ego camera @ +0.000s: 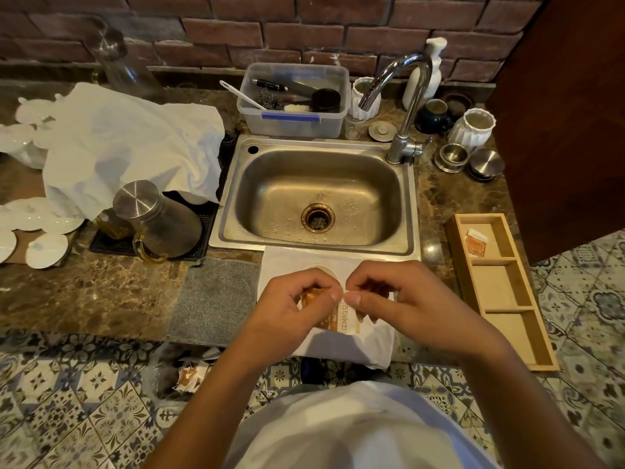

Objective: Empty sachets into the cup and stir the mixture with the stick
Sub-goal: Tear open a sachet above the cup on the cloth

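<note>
Sachet (333,318), orange and white with printed lettering, hangs between both hands just in front of the steel sink (314,194), above a white napkin (355,343) spread on the marble counter (91,292). The left hand (294,306) is curled closed, thumb and forefinger pinching the sachet's upper edge; the right hand (399,299) is likewise closed, pinching the same top edge just beside the left fingertips. A thin wooden stick (358,328) shows below the right hand, beside the sachet. The rim of a pale cup (321,269) peeks out behind the knuckles, mostly hidden. To the right, a wooden tray (500,289) with 3 compartments holds 1 more orange sachet (477,242) in its far compartment. A grey mat (213,299) lies left of the napkin. On the tiled floor at the lower left sits a heap of torn wrappers (189,375).
</note>
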`<action>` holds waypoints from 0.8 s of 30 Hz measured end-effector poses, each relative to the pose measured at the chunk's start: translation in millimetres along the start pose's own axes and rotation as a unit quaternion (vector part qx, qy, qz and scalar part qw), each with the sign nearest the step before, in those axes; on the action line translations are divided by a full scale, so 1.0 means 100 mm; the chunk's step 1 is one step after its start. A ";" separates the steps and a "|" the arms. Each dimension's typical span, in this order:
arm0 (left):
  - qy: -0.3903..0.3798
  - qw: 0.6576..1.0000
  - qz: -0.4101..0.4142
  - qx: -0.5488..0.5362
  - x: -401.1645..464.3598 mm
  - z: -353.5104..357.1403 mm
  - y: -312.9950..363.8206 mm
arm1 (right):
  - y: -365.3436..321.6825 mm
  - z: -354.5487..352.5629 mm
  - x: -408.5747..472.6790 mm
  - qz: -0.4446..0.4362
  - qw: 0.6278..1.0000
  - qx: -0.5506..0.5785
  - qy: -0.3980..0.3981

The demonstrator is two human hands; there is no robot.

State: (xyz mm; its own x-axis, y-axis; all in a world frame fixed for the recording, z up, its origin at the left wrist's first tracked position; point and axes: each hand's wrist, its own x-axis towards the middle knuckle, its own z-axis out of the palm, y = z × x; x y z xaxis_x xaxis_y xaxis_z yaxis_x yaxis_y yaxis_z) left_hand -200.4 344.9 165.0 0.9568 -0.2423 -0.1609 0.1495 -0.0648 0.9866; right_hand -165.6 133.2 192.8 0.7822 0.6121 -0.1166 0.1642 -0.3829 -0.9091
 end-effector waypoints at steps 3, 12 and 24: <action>0.000 1.000 -0.009 -0.029 0.01 0.01 0.00 | 0.00 0.01 -0.01 -0.015 1.000 0.006 0.011; 0.011 0.999 -0.016 -0.043 0.03 0.03 0.04 | 0.02 0.09 -0.02 -0.059 0.995 -0.054 0.060; 0.060 0.990 -0.048 -0.118 0.05 0.09 0.05 | 0.07 0.29 -0.01 -0.081 0.976 -0.102 0.173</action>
State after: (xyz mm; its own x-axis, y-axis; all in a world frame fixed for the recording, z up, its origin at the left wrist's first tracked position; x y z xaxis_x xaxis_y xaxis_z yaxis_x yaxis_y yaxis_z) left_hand -197.4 335.2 168.5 0.9556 -0.1292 -0.2648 0.2828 0.1498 0.9474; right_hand -183.0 149.7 174.8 0.8861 0.4195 0.1971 0.3921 -0.4518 -0.8013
